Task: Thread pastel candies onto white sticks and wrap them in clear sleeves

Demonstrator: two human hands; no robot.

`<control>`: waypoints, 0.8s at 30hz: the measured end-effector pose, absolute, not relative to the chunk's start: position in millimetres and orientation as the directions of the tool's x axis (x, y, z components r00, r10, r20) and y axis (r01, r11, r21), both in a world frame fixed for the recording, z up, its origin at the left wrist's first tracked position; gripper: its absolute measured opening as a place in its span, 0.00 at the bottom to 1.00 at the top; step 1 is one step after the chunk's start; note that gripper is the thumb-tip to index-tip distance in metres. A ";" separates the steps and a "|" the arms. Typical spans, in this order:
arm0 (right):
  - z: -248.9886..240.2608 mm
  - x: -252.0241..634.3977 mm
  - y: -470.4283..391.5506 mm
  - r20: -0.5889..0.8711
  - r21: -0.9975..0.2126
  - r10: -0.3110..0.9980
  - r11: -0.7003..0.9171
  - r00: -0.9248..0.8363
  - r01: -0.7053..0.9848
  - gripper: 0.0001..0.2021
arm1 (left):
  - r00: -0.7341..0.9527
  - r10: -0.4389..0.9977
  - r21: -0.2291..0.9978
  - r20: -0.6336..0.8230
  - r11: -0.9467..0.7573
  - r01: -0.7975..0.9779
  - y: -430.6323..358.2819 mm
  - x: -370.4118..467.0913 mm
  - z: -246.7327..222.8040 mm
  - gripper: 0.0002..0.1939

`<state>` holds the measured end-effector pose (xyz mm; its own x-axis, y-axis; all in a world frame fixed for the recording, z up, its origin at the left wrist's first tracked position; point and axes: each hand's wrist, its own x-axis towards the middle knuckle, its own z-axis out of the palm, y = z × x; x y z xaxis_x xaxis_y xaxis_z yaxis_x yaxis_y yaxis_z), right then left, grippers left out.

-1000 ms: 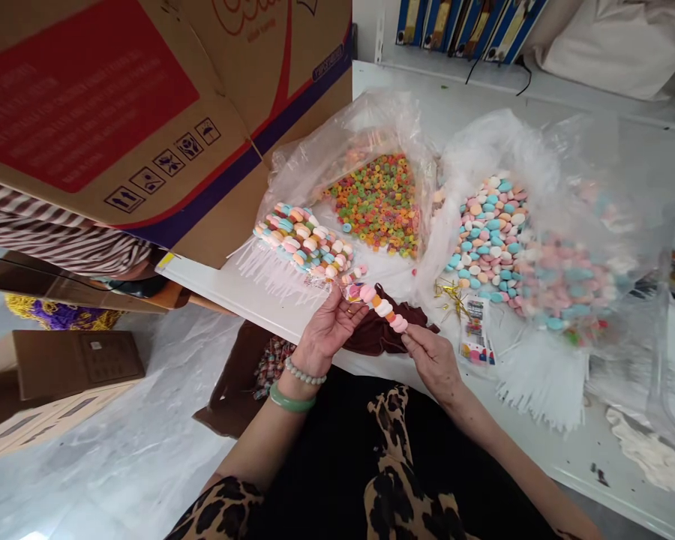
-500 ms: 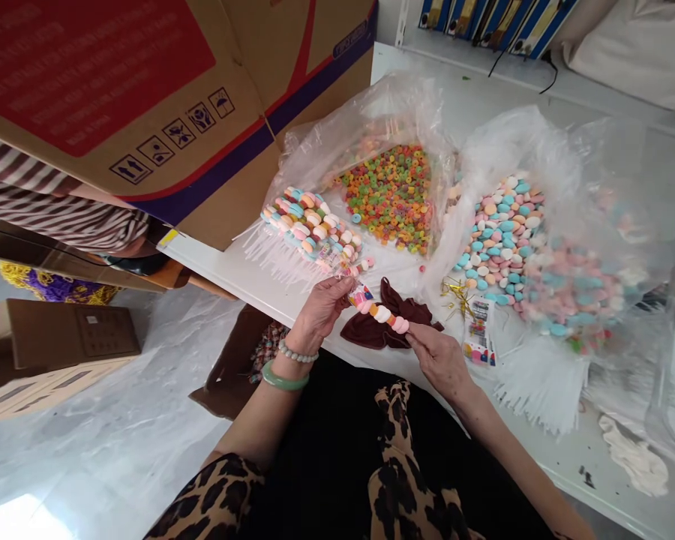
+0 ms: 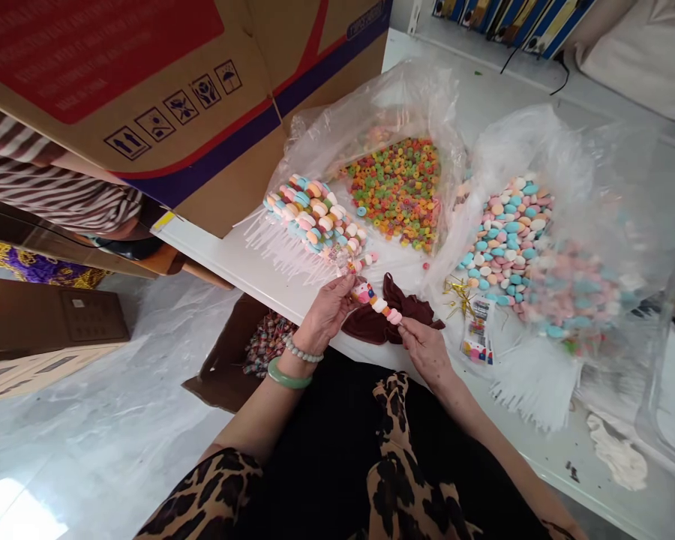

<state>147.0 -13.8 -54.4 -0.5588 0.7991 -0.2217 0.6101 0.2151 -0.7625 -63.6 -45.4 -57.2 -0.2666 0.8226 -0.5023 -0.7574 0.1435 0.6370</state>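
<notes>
A short string of pink, white and orange candy beads [image 3: 379,304] is stretched between my two hands over the table edge. My left hand [image 3: 333,306] pinches its upper left end, where a small colourful label shows. My right hand [image 3: 424,346] grips the lower right end with thumb and fingers. Just beyond lies a dark maroon cloth [image 3: 391,298]. A pile of finished-looking candy strings [image 3: 315,214] with white tails lies up and to the left. Farther back, small ring candies [image 3: 399,195] fill a clear bag, and pastel oval candies [image 3: 506,240] spill from another.
A large cardboard box [image 3: 219,172] stands at the back left, with a person's striped sleeve [image 3: 50,169] beside it. White strings [image 3: 537,386], labels [image 3: 478,334] and gold ties [image 3: 458,294] lie right. An open box [image 3: 225,360] sits below the table.
The view has shifted slightly. My right hand has moved a little left, closer to my left hand, and the candy string between them spans a shorter distance.
</notes>
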 end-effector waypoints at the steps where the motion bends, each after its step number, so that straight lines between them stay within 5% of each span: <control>1: -56.6 147.0 -13.8 -0.147 -0.717 0.811 0.307 -0.566 0.626 0.18 | -0.276 0.817 0.636 -0.507 0.138 -0.760 -45.7 -63.7 -59.2 0.19; 7: -65.4 144.7 -16.2 0.199 -0.353 0.774 0.629 -0.601 0.693 0.18 | -0.274 0.801 0.635 -0.533 0.165 -0.754 -48.0 -55.0 -65.0 0.18; 10: -63.9 142.7 -16.3 0.218 -0.154 0.742 0.668 -0.634 0.728 0.18 | -0.283 0.803 0.645 -0.524 0.158 -0.747 -48.6 -49.6 -67.2 0.18; 12: -61.5 142.1 -15.6 0.162 -0.128 0.729 0.684 -0.665 0.718 0.18 | -0.276 0.798 0.634 -0.536 0.164 -0.756 -48.6 -49.6 -69.1 0.19; 14: -59.8 142.2 -14.9 0.079 -0.205 0.741 0.666 -0.666 0.717 0.19 | -0.297 0.785 0.630 -0.543 0.148 -0.762 -48.2 -52.7 -70.8 0.19; 17: -59.9 142.1 -14.1 -0.028 -0.511 0.794 0.511 -0.607 0.691 0.19 | -0.368 0.771 0.674 -0.519 0.104 -0.732 -47.5 -59.2 -71.8 0.19; 20: -60.6 139.7 -12.8 -0.247 -0.828 0.816 0.103 -0.523 0.551 0.16 | -0.366 0.782 0.705 -0.505 0.129 -0.697 -47.8 -62.7 -72.1 0.20; 24: -56.0 135.3 -9.3 -0.561 -0.826 0.680 -0.496 -0.473 0.267 0.18 | -0.385 0.782 0.737 -0.490 0.135 -0.662 -50.1 -64.5 -76.3 0.20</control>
